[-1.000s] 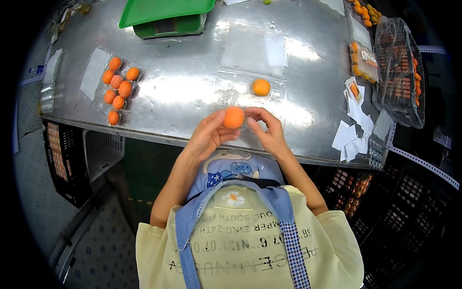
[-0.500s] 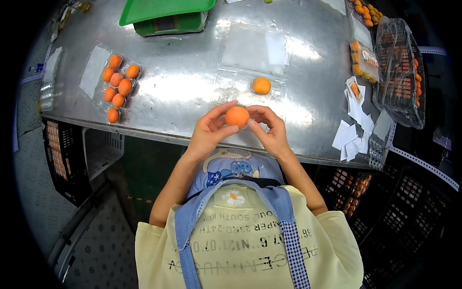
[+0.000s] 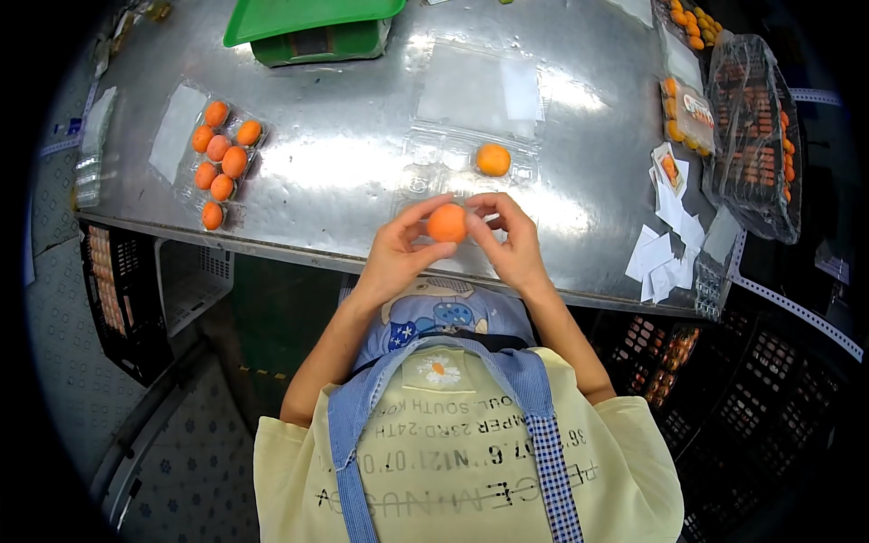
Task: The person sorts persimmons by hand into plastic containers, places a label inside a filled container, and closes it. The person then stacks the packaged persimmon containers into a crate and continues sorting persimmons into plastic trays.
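Observation:
Just above the table's near edge, a round orange is held between my two hands. My left hand curls round its left side, thumb below and fingers above. On the other side, my right hand has its thumb and bent fingertips pinched at the fruit's right edge. Beyond the hands lies an open clear plastic clamshell, with a single yellower orange in its right part.
On the left, a clear tray holds several oranges. A green tray rests on a green bin at the back. To the right are scattered white cards, a packed fruit box and a plastic-lined crate.
The orange has turned slightly in my hands. My right thumb has shifted up a little along its edge, and my left thumb has moved slightly rightward beneath it.

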Demonstrator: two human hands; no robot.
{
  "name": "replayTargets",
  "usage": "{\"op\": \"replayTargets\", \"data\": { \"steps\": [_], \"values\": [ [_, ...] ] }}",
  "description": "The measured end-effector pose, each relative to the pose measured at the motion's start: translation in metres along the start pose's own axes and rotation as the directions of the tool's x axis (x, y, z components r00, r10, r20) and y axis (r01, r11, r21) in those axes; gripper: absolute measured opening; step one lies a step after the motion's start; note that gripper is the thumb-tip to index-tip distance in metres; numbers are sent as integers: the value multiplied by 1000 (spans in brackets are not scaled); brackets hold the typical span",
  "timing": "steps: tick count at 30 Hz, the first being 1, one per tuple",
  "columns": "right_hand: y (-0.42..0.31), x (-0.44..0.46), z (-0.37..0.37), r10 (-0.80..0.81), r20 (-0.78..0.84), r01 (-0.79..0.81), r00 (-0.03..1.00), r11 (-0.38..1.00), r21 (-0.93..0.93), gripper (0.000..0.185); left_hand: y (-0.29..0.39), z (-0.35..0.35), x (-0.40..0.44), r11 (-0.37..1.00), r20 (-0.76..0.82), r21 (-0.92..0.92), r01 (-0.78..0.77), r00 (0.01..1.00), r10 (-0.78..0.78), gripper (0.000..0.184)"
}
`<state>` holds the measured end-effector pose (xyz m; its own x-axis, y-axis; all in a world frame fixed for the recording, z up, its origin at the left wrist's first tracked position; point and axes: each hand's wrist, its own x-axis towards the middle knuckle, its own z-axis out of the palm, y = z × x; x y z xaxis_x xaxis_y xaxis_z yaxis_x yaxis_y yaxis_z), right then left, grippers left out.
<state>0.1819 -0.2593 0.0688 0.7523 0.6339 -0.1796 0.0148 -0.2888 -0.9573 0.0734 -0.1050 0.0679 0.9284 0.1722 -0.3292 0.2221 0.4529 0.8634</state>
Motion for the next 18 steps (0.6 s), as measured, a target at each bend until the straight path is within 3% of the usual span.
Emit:
{"op": "replayTargets", "data": {
  "steps": [3,6,9,12,15,18],
  "values": [
    [-16,-2,-4,-195,129,202,972,979,-40,39,-8,-1,1,993,-14,114,-40,999,42,60],
    [-20,-3,-4,-228,161,257,960,947,-192,45,-8,-1,-1,992,2,124,-19,1000,19,64],
    [-14,-1,-3,-195,124,220,973,948,-229,48,-9,1,-3,998,63,-26,58,996,-56,68],
    [-7,-2,-5,-187,109,208,976,952,-226,51,-5,6,-3,994,67,-24,104,993,-102,69],
    [-3,3,-19,-171,48,178,984,961,-214,50,2,8,-3,992,41,12,124,991,-125,65],
    [19,22,-49,-205,-163,148,965,941,-306,45,-9,-4,4,990,-99,133,54,994,-41,56]
  ]
}}
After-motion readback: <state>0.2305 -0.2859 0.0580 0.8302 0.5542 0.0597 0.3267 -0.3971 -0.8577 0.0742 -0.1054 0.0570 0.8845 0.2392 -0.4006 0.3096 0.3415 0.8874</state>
